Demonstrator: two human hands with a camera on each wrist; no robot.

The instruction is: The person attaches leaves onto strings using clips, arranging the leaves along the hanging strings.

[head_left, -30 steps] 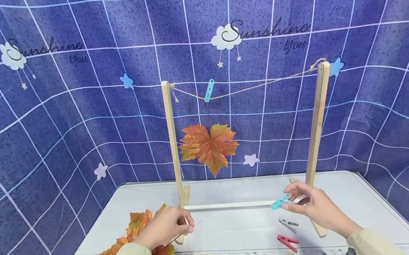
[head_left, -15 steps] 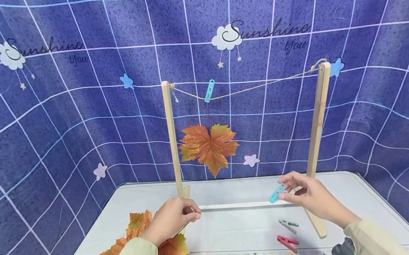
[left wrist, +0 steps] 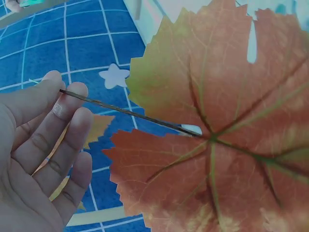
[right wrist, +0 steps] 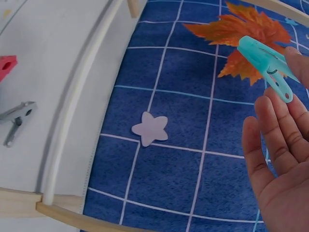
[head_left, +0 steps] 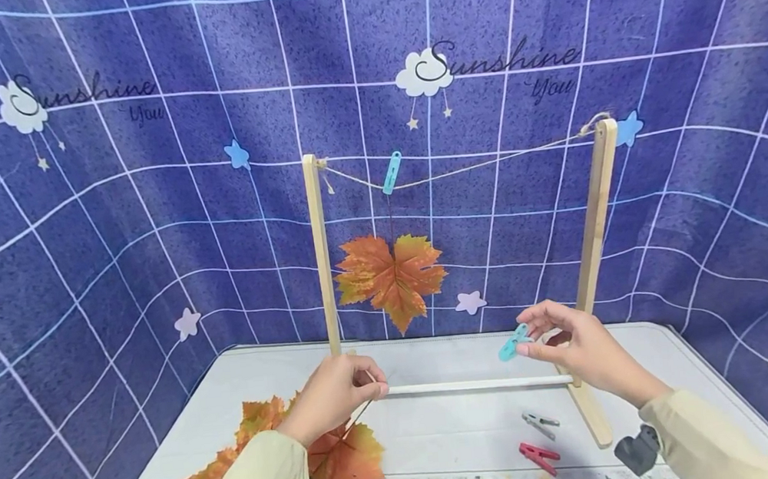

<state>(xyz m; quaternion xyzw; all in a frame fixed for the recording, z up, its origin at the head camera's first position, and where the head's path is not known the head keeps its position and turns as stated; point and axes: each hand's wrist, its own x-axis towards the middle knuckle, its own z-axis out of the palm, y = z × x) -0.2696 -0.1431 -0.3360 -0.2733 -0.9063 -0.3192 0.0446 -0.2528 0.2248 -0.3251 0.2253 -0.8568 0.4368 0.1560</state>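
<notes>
My left hand pinches the thin stem of an orange maple leaf between thumb and fingertips; the leaf hangs low to the right of the wrist. In my right hand a turquoise clothespin is pinched at one end, off to the right above the white crossbar. A second orange leaf hangs by its stem from another turquoise clothespin on the twine. That line sags between two wooden posts.
A grey clothespin and a red clothespin lie on the white table near the right post. More orange leaves lie by the left sleeve. The left post and white crossbar stand before a blue curtain.
The left hand has moved right and slightly up, drawing its leaf along. My right hand has risen a little and shifted slightly left with the clothespin.
</notes>
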